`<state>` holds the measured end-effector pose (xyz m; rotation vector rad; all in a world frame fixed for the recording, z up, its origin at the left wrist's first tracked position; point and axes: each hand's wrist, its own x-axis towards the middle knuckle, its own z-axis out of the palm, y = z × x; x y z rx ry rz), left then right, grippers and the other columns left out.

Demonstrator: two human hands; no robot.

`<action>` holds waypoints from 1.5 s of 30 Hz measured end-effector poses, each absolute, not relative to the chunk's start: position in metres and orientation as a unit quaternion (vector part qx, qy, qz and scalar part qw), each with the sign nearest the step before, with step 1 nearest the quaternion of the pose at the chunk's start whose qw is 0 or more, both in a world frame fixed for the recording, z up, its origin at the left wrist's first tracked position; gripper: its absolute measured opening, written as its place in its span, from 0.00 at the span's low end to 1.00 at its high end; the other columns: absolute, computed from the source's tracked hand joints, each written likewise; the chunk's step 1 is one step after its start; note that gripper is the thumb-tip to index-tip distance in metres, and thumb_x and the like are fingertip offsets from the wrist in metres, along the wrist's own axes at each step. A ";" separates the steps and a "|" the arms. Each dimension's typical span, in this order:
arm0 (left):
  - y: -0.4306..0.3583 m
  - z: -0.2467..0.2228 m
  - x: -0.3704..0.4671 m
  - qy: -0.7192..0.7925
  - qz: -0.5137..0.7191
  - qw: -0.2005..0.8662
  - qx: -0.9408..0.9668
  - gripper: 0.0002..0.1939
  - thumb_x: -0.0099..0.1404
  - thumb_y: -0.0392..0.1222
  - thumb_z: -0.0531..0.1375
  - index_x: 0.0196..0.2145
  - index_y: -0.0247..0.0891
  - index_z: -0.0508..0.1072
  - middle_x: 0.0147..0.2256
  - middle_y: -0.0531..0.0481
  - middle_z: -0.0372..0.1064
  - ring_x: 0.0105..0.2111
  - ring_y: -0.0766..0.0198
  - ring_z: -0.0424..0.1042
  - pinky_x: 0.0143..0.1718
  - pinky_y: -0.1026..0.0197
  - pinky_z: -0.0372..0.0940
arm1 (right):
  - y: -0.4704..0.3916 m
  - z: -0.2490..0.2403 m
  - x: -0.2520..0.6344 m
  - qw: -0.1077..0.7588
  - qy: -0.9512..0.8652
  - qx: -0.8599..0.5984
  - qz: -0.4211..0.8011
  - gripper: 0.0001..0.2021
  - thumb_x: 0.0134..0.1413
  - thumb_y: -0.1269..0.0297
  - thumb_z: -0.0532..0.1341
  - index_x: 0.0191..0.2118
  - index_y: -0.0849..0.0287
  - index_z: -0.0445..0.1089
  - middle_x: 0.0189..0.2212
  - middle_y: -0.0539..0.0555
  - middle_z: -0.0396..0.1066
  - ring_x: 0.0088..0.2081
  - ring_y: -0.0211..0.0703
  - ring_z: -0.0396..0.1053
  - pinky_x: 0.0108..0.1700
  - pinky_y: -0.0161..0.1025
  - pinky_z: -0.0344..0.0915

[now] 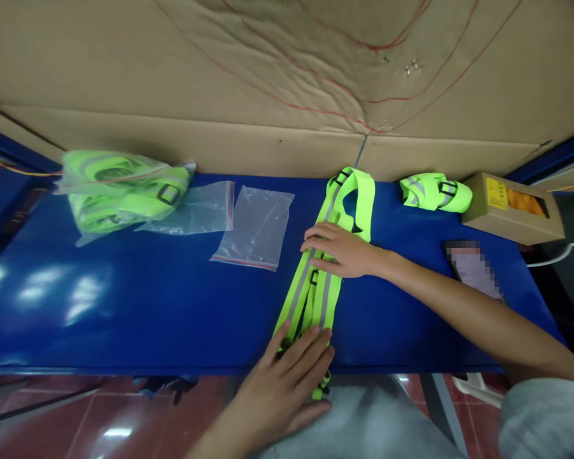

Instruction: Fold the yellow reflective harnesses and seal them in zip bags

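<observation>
A neon-yellow reflective strap harness [294, 299] with grey stripes and black buckles lies lengthwise on the blue table [162, 306]. Its looped end points to the back, and its near end hangs over the front edge. My left hand [287, 379] rests flat on the near part of the straps, fingers stretched out. Farther up, my right hand [342, 252] lies across the middle of the harness, palm down, its fingers loosely extended over the straps. Neither hand is visibly closed around the webbing. Part of the harness is hidden beneath both hands.
Left of the harness lie two clear zip bags [258, 226] [196, 207] and a bagged bundle of neon straps [119, 191]. A rolled strap bundle [437, 191], a cardboard box [511, 210] and a phone [473, 271] are at the right. A cardboard-covered panel [172, 83] stands behind.
</observation>
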<state>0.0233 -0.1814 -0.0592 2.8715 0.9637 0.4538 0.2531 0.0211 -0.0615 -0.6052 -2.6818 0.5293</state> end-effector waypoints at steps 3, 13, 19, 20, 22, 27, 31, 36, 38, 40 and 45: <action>-0.176 -0.067 0.020 0.295 0.098 -0.011 0.950 0.28 0.73 0.52 0.56 0.65 0.38 0.67 0.70 0.45 0.54 0.71 0.52 0.48 0.74 0.41 0.30 | 0.022 -0.062 0.254 0.179 -0.941 -0.218 0.185 0.17 0.73 0.58 0.52 0.54 0.61 0.71 0.51 0.61 0.70 0.54 0.47 0.67 0.60 0.49 0.65; -0.194 -0.083 0.026 0.396 0.199 -0.033 0.896 0.23 0.71 0.30 0.55 0.60 0.37 0.74 0.46 0.45 0.73 0.51 0.60 0.68 0.72 0.48 0.41 | 0.020 -0.065 0.268 0.166 -0.949 -0.262 0.048 0.19 0.74 0.58 0.51 0.58 0.60 0.72 0.56 0.60 0.73 0.60 0.50 0.68 0.68 0.57 0.57; -0.196 -0.082 0.025 0.365 0.185 0.012 0.913 0.21 0.74 0.35 0.54 0.62 0.37 0.72 0.49 0.46 0.74 0.51 0.61 0.70 0.69 0.52 0.51 | 0.013 -0.061 0.249 0.181 -0.937 -0.279 -0.109 0.20 0.73 0.51 0.53 0.59 0.56 0.69 0.62 0.61 0.68 0.67 0.55 0.59 0.70 0.62 0.47; -0.196 -0.080 0.025 0.374 0.188 0.023 0.908 0.21 0.74 0.37 0.55 0.62 0.37 0.71 0.49 0.46 0.74 0.51 0.60 0.70 0.68 0.52 0.52 | 0.009 -0.061 0.247 0.180 -0.933 -0.282 -0.128 0.18 0.73 0.53 0.53 0.58 0.55 0.69 0.62 0.60 0.68 0.66 0.55 0.59 0.69 0.61 0.48; -0.195 -0.072 0.026 0.385 0.190 0.051 0.902 0.21 0.75 0.42 0.56 0.62 0.35 0.70 0.49 0.43 0.74 0.52 0.57 0.70 0.65 0.50 0.56 | 0.004 -0.062 0.244 0.166 -0.936 -0.281 -0.134 0.13 0.74 0.59 0.53 0.54 0.54 0.71 0.58 0.59 0.71 0.61 0.53 0.64 0.64 0.55 0.54; -0.191 -0.043 0.027 0.380 0.161 0.134 0.901 0.21 0.74 0.48 0.58 0.60 0.37 0.69 0.52 0.41 0.73 0.52 0.53 0.72 0.55 0.49 0.66 | -0.003 -0.058 0.246 0.156 -0.945 -0.287 0.024 0.12 0.74 0.62 0.53 0.48 0.57 0.74 0.47 0.57 0.76 0.48 0.47 0.69 0.49 0.45 0.60; -0.189 -0.039 0.028 0.378 0.161 0.154 0.898 0.23 0.73 0.50 0.60 0.61 0.39 0.70 0.51 0.43 0.74 0.50 0.53 0.74 0.51 0.51 0.69 | -0.012 -0.047 0.248 0.185 -0.950 -0.243 0.060 0.19 0.74 0.52 0.53 0.55 0.61 0.70 0.55 0.61 0.73 0.56 0.50 0.69 0.58 0.49 0.57; -0.190 -0.048 0.028 0.383 0.184 0.143 0.894 0.28 0.73 0.59 0.55 0.61 0.39 0.70 0.49 0.44 0.74 0.49 0.53 0.75 0.49 0.52 0.71 | -0.047 -0.035 0.262 0.172 -0.907 -0.381 0.048 0.18 0.75 0.56 0.51 0.38 0.59 0.73 0.34 0.56 0.77 0.38 0.46 0.73 0.42 0.43 0.61; -0.193 -0.052 0.028 0.390 0.216 0.128 0.886 0.24 0.74 0.57 0.55 0.59 0.40 0.71 0.46 0.46 0.74 0.46 0.55 0.76 0.47 0.52 0.71 | -0.063 -0.030 0.271 0.098 -0.853 -0.505 0.085 0.21 0.75 0.55 0.49 0.33 0.59 0.71 0.27 0.55 0.74 0.29 0.45 0.71 0.32 0.42 0.57; -0.195 -0.056 0.027 0.399 0.250 0.112 0.875 0.18 0.74 0.53 0.58 0.55 0.41 0.73 0.43 0.47 0.74 0.44 0.57 0.76 0.46 0.54 0.70 | -0.074 -0.026 0.277 0.057 -0.816 -0.553 0.158 0.21 0.74 0.55 0.49 0.32 0.58 0.71 0.27 0.55 0.75 0.27 0.45 0.72 0.29 0.41 0.56; -0.199 -0.061 0.025 0.400 0.258 0.100 0.874 0.15 0.71 0.50 0.63 0.51 0.42 0.73 0.40 0.49 0.71 0.42 0.58 0.76 0.45 0.55 0.72 | -0.085 -0.027 0.275 0.091 -0.734 -0.531 0.413 0.13 0.70 0.60 0.55 0.36 0.56 0.74 0.25 0.48 0.76 0.23 0.37 0.72 0.28 0.35 0.61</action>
